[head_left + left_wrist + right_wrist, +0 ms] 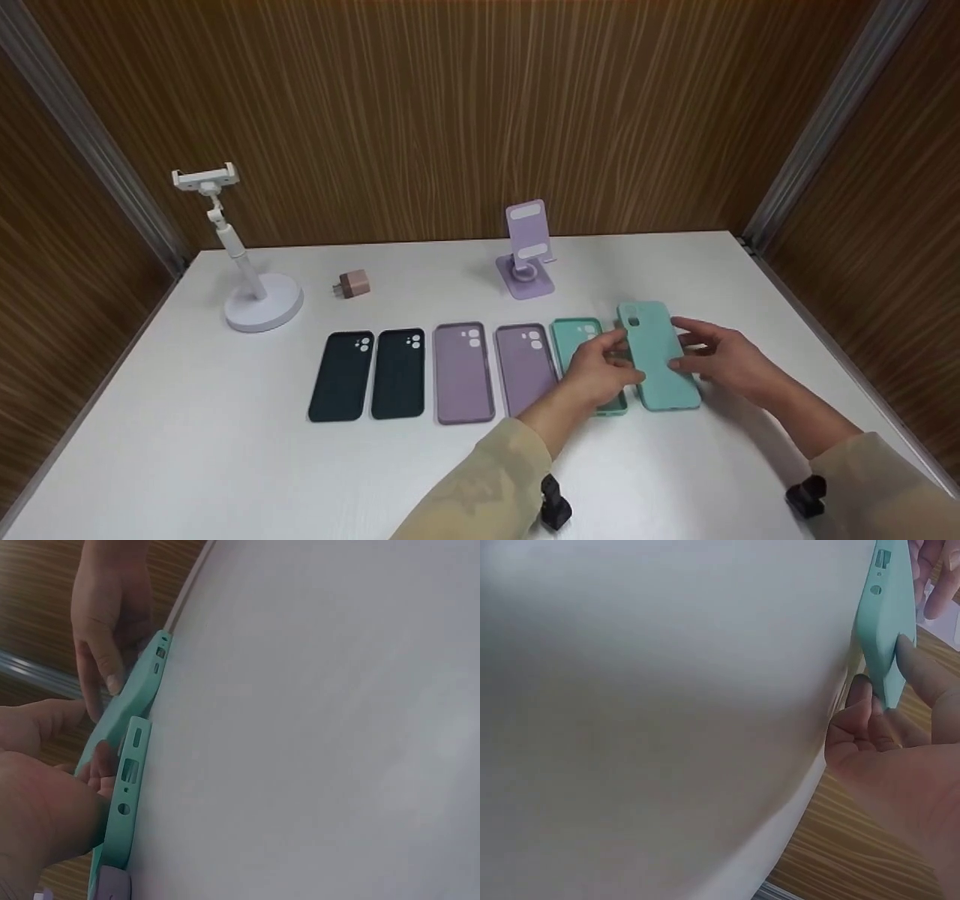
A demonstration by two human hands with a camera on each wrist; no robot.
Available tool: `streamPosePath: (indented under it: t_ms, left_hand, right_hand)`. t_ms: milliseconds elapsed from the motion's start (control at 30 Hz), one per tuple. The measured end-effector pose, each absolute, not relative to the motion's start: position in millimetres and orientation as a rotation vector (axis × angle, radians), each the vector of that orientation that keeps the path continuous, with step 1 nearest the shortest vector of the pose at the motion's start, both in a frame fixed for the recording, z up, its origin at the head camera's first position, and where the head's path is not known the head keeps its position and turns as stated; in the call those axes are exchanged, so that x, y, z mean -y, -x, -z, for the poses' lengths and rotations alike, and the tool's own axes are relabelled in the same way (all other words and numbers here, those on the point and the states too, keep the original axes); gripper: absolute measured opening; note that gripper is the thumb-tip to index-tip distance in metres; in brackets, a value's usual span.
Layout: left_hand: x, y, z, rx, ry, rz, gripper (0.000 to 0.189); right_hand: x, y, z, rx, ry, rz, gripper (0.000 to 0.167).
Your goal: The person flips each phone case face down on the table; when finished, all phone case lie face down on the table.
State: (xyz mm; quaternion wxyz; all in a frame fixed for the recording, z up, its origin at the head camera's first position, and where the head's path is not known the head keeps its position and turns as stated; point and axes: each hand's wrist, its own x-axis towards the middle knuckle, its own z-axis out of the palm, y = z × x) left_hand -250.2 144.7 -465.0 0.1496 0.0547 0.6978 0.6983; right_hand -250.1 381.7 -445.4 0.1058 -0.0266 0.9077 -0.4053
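Right hand (739,367) pinches edge of teal phone case (660,364), back up, right of centre in head frame; left hand (596,373) at case's left edge, whether gripping cannot tell; green case (572,337), two purple cases (463,375), two black cases (340,382) line desk (187,435) leftward; purple stand (529,234) upper centre.

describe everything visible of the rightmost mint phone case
At the right of the white table, the mint phone case looks like smooth plastic, with rounded corners, a camera cutout at upper left and openings along its near edge. Its outer back faces up. The right hand pinches its right edge; the left hand is at its left.
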Motion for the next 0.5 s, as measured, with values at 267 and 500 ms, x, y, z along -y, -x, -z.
streamPosePath:
  t_ms: [267,500]
  left_hand:
    - [-141.4,250.3,466.6,-1.994,-0.199,-1.973,0.072]
    - [-138.4,251.0,468.2,-1.965,-0.212,-1.961,0.073]
  right_hand:
    - [-382.5,252.1,448.1,-2.679,0.077,1.108,0.09]
    - [-381.2,252.7,449.2,-2.669,0.05,1.106,0.088]
